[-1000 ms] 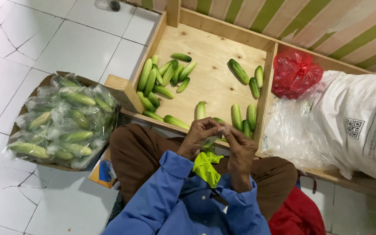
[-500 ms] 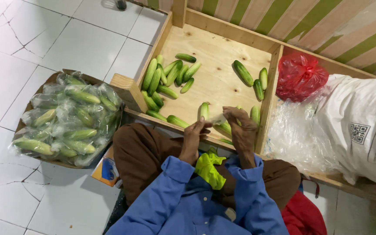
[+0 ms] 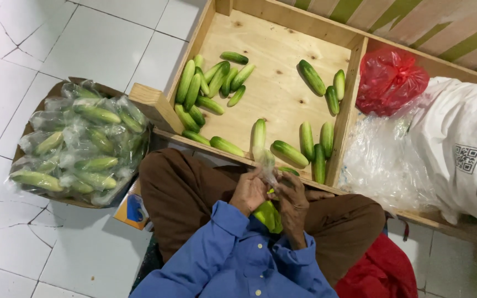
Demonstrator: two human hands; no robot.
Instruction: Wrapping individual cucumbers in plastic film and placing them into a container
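Both your hands, left hand (image 3: 249,191) and right hand (image 3: 292,200), grip one clear bag (image 3: 264,161); roughly twenty loose cucumbers (image 3: 212,88) lie in the wooden tray (image 3: 282,38).

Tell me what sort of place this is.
Probably a produce stall or small packing spot: a wooden tray of loose cucumbers, a cardboard box heaped with bagged cucumbers, and both hands, left hand and right hand, on a clear plastic bag.
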